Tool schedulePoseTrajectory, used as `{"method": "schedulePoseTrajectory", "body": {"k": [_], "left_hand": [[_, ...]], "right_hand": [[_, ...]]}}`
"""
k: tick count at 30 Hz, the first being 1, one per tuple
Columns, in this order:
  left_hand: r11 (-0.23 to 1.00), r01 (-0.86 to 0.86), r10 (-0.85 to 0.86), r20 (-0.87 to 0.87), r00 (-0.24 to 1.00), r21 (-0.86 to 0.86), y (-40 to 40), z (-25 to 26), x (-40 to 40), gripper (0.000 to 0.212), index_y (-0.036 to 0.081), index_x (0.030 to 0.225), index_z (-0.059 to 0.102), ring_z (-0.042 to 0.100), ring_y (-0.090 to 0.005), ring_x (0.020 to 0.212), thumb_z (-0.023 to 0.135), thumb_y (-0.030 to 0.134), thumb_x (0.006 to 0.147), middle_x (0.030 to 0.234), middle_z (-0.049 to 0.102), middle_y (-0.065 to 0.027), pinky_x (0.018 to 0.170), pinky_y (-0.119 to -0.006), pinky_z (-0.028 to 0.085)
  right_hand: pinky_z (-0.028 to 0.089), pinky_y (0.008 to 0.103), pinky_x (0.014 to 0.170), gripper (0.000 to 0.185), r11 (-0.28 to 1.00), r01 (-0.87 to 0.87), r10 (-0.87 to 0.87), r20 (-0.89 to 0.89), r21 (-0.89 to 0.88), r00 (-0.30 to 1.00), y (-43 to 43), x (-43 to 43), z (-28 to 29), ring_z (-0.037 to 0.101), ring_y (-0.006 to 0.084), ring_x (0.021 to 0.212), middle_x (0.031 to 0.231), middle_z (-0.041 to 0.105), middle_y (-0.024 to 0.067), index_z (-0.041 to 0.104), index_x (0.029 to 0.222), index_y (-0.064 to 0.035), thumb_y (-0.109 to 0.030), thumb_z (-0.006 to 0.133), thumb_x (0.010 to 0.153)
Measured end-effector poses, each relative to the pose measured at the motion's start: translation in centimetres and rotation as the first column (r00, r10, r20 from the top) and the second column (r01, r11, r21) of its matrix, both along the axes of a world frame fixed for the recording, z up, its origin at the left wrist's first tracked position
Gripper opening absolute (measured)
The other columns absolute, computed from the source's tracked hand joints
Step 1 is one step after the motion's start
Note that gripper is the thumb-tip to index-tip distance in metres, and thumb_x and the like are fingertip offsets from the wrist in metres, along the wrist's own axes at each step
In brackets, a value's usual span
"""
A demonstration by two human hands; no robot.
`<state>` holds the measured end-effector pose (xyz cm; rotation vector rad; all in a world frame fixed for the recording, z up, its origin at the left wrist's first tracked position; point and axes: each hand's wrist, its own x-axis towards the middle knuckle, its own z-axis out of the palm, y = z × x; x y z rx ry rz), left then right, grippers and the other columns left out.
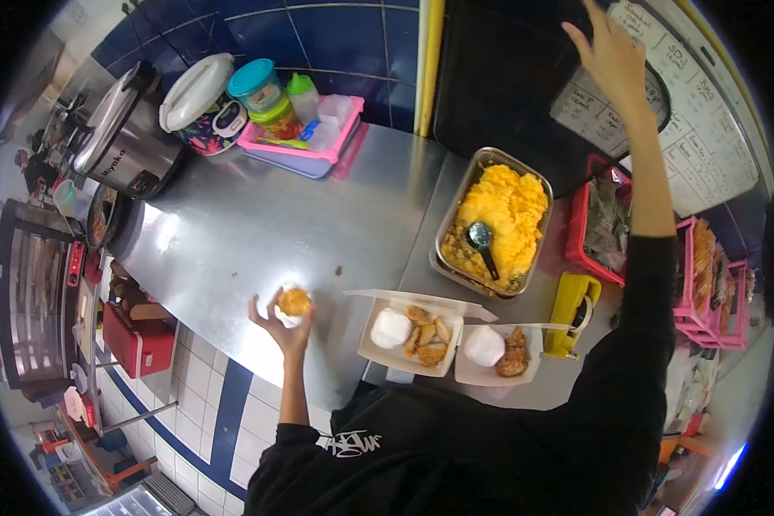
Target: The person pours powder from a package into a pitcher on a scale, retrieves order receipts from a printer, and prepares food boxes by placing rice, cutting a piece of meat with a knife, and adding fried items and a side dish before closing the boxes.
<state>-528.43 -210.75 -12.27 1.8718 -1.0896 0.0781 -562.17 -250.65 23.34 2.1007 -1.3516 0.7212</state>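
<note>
My left hand [289, 330] grips a small cup [295, 303] with yellow-orange food in it, over the steel counter [232, 238]. My right hand [616, 61] is raised at the upper right, fingers spread and empty, in front of a whiteboard [709, 135] with writing. A metal tray [448, 258] of yellow scrambled egg holds a black serving spoon [481, 240]. Before me stand two open paper boxes, each with a white wrapped mound: one box [364, 345] also holds cut fried chicken [429, 338], the other [467, 377] a fried chicken piece [514, 355].
At the back left stand a Miyako rice cooker [129, 142], a patterned rice container [197, 109] and a pink tray [329, 155] of tubs. A yellow tape dispenser [564, 316] and a red basket of packets [577, 238] lie right; pink racks [687, 329] stand beyond. A dark panel [496, 77] leans behind.
</note>
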Motion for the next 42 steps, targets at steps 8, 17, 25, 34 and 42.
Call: {"method": "schedulePoseTrajectory", "body": {"k": [8, 17, 25, 34, 42], "left_hand": [[0.999, 0.009, 0.002, -0.242, 0.97, 0.046, 4.5, -6.1, -0.1, 0.112, 0.004, 0.139, 0.006, 0.044, -0.0315, 0.122, 0.086, 0.018, 0.062, 0.137, 0.02, -0.0181, 0.103, -0.043, 0.036], [0.988, 0.144, -0.143, 0.016, 0.99, -0.058, 2.4, 1.4, 0.1, 0.115, 0.007, 0.141, 0.01, 0.021, -0.0405, 0.135, 0.072, 0.064, 0.063, 0.149, 0.009, -0.0239, 0.108, -0.057, 0.013], [0.741, 0.668, -0.666, -0.049, 0.744, 0.069, -4.9, 9.5, -7.9, 0.068, 0.006, 0.129, 0.041, 0.049, -0.0288, 0.118, 0.069, 0.036, 0.074, 0.125, 0.054, -0.0108, 0.107, -0.05, 0.009], [0.996, 0.075, -0.078, -0.052, 0.996, -0.056, 3.7, 3.6, 1.4, 0.049, -0.001, 0.123, 0.042, 0.054, -0.0276, 0.105, 0.058, -0.002, 0.077, 0.12, 0.053, -0.0171, 0.095, -0.04, 0.037], [0.934, -0.341, 0.351, -0.11, 0.93, 0.104, 14.1, -5.9, 4.6, 0.047, -0.003, 0.123, 0.04, 0.049, -0.0349, 0.111, 0.058, 0.0, 0.08, 0.134, 0.034, -0.0259, 0.094, -0.04, 0.042]], "right_hand": [[0.039, 0.0514, 0.088, 0.069, 0.883, -0.378, 0.45, -0.272, 0.28, 0.85, 16.5, 2.6, -2.0, 0.05, 0.0337, 0.099, 0.11, 0.05, 0.0153, 0.047, 0.13, -0.0117, -0.014, 0.068, 0.065], [0.028, 0.0618, 0.097, 0.071, 0.802, -0.499, 0.597, -0.426, 0.328, 0.68, 20.8, 1.4, -19.9, 0.032, 0.0319, 0.131, 0.143, 0.034, 0.015, 0.046, 0.131, -0.0242, -0.027, 0.072, 0.065], [0.029, 0.0565, 0.095, 0.078, 0.667, -0.415, 0.668, -0.249, 0.619, 0.701, 18.9, 3.3, -19.1, 0.029, 0.0297, 0.133, 0.148, 0.026, 0.0144, 0.045, 0.133, -0.0242, -0.04, 0.075, 0.062], [0.044, 0.0449, 0.084, 0.048, 0.537, -0.693, 0.633, 0.314, 0.481, 0.708, 2.9, 26.9, -26.2, 0.053, 0.0393, 0.101, 0.108, 0.057, 0.021, 0.046, 0.112, -0.0029, -0.02, 0.07, 0.074], [0.049, 0.0484, 0.08, 0.083, 0.602, -0.426, 0.399, 0.208, 0.676, 0.893, -2.5, 39.4, -33.3, 0.059, 0.0439, 0.096, 0.1, 0.059, 0.028, 0.032, 0.122, 0.0004, -0.031, 0.08, 0.063]]}}
